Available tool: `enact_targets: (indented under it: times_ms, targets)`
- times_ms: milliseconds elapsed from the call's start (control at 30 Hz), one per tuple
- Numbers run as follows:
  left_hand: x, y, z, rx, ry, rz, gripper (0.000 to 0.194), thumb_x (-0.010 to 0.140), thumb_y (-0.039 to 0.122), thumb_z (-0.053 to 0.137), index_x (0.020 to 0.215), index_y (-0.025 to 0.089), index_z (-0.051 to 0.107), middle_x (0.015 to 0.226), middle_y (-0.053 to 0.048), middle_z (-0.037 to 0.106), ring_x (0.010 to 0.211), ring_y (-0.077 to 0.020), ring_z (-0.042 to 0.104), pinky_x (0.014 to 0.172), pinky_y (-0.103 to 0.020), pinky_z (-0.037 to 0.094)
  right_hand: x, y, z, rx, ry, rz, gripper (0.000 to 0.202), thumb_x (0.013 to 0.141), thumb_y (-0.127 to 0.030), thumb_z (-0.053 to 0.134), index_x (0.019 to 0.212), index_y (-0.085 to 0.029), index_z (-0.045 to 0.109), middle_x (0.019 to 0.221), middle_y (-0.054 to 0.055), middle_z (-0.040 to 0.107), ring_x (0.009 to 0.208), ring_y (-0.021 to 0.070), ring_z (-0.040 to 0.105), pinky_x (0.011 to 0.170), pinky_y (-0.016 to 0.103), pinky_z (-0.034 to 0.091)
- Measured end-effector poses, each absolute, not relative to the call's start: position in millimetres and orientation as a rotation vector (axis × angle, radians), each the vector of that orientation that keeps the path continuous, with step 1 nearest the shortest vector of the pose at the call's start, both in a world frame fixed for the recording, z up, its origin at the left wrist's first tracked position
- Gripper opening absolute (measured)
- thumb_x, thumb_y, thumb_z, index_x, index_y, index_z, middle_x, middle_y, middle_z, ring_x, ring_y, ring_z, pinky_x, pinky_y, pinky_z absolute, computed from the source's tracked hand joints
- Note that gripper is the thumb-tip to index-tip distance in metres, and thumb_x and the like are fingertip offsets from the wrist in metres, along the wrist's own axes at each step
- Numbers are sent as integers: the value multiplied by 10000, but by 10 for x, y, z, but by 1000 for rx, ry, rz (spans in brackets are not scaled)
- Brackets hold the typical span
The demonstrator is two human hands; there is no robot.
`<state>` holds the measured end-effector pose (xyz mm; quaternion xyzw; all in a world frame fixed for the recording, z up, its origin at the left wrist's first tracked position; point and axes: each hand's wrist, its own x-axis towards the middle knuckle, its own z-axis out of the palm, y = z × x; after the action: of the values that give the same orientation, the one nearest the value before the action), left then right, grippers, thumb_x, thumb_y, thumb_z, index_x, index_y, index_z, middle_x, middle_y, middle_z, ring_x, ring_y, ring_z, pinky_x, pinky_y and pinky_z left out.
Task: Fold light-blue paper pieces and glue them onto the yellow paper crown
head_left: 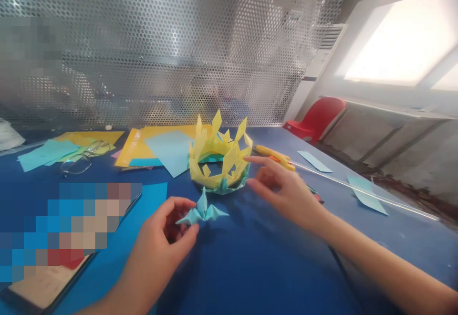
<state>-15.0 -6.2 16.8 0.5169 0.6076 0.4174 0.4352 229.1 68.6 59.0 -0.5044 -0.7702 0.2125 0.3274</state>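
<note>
My left hand (164, 243) pinches a light-blue folded paper piece (203, 210) by its left side. That piece has a tall middle point and two pointed wings spreading sideways. Just behind it stands a yellow paper crown (211, 176) with diamond-shaped points and a light-blue band around its lower edge. My right hand (275, 186) is at the crown's right side, index finger stretched toward it and thumb apart, with nothing held. Whether the fingertip touches the crown I cannot tell.
Yellow-handled scissors (274, 155) and a clear ruler (372, 191) lie to the right, near light-blue paper strips (367, 193). Glasses (77, 162), coloured sheets (168, 148) and a tablet-like device (46, 281) are left. A perforated metal screen (171, 43) rises behind; a red chair (318, 119) stands beyond.
</note>
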Motion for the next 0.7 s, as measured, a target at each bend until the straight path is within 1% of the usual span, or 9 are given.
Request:
enact_targets:
  times_ms: [100,133,200,233,300,367,467,567,700]
  targets:
    - [-135,-62,174,1272,1531,1093,273,724,433,658,925,261,589,874,4,595,793,-181,618,653,-261,509,2170,628,527,-1224,-2097,768,573,894,-407,562,1411,-235,384,652,-64,533,535,114,496,526,256,448]
    - [-130,-65,179,1269,1541,1112,270,722,435,658,916,263,586,886,-1,598,847,-197,623,680,-269,515,2155,630,515,-1212,-2096,814,609,906,-411,547,1444,-230,326,644,-72,518,526,108,483,513,244,440]
    - [-126,-75,182,1264,1557,1157,259,713,431,661,895,270,570,989,-15,618,975,-220,621,771,-291,519,2151,652,495,-1207,-2078,873,636,924,-427,525,1463,-220,259,622,-88,478,506,100,455,485,227,413]
    - [-128,-82,181,1258,1558,1176,251,711,426,658,883,273,559,1064,-19,623,1035,-227,615,822,-302,514,2156,669,485,-1211,-2068,891,617,927,-439,519,1445,-214,269,613,-93,461,496,98,444,472,222,399]
    - [-136,-95,173,1240,1554,1201,240,711,420,653,862,276,534,1164,-18,624,1109,-232,610,885,-316,504,2168,703,460,-1221,-2059,908,504,925,-469,516,1333,-209,374,609,-92,453,488,96,436,457,221,378]
    - [-148,-103,167,1222,1550,1196,239,719,417,656,862,277,526,1112,-23,657,1117,-239,622,882,-324,517,2179,730,434,-1231,-2056,898,366,925,-501,502,1145,-210,476,626,-73,480,497,98,443,461,227,372]
    - [-162,-100,176,1208,1538,1178,264,732,433,664,897,272,535,976,-23,685,1034,-246,668,824,-335,555,2189,744,430,-1249,-2047,835,304,930,-510,482,939,-209,520,657,-39,525,533,110,468,492,242,388]
    - [-168,-91,201,1206,1539,1180,308,731,473,675,908,263,537,921,-15,670,930,-235,695,765,-326,575,2212,735,485,-1255,-2043,753,303,926,-493,492,841,-205,533,650,-27,530,550,118,463,505,250,382]
    - [-147,-102,243,1223,1587,1218,314,714,466,689,901,263,541,896,-7,625,961,-233,654,756,-301,558,2306,752,556,-1208,-2059,677,285,911,-469,520,798,-207,532,634,-31,513,545,115,437,498,247,371]
